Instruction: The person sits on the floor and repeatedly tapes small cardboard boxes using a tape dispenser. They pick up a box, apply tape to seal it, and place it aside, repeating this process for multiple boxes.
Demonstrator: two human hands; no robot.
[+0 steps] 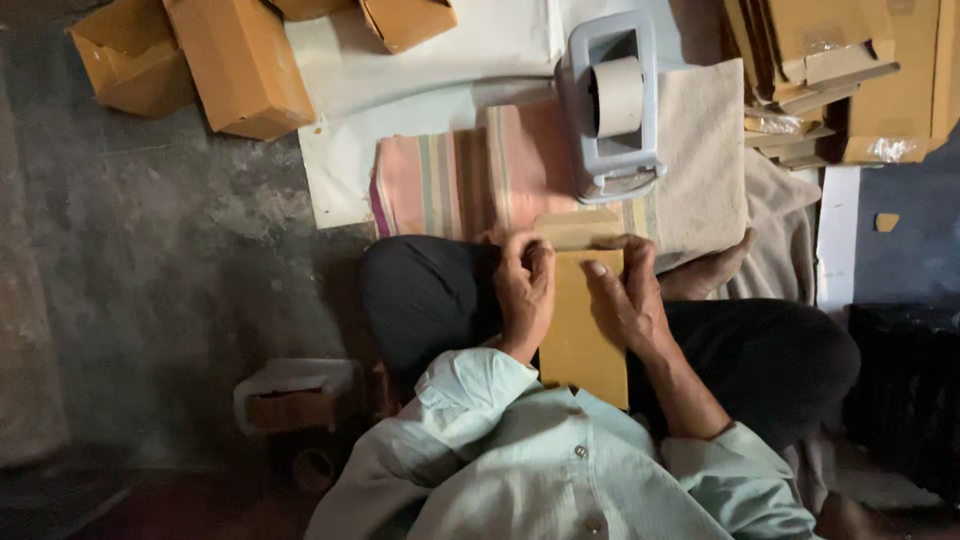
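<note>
I sit cross-legged on the floor with a flat brown cardboard box (583,340) resting on my lap. My left hand (524,288) grips its left edge near the top, fingers curled over it. My right hand (625,290) presses on the upper right part of the box, thumb on its face. The box's top flap (575,230) is folded away from me. Just beyond it stands a grey tape dispenser (612,105) holding a roll of tan tape.
A striped cloth (450,185) and a beige mat (705,160) lie under the dispenser on white sheets (400,90). Folded brown boxes (240,65) lie at the upper left, flattened cardboard (830,80) is stacked at the upper right. A small white tray (290,395) sits by my left knee.
</note>
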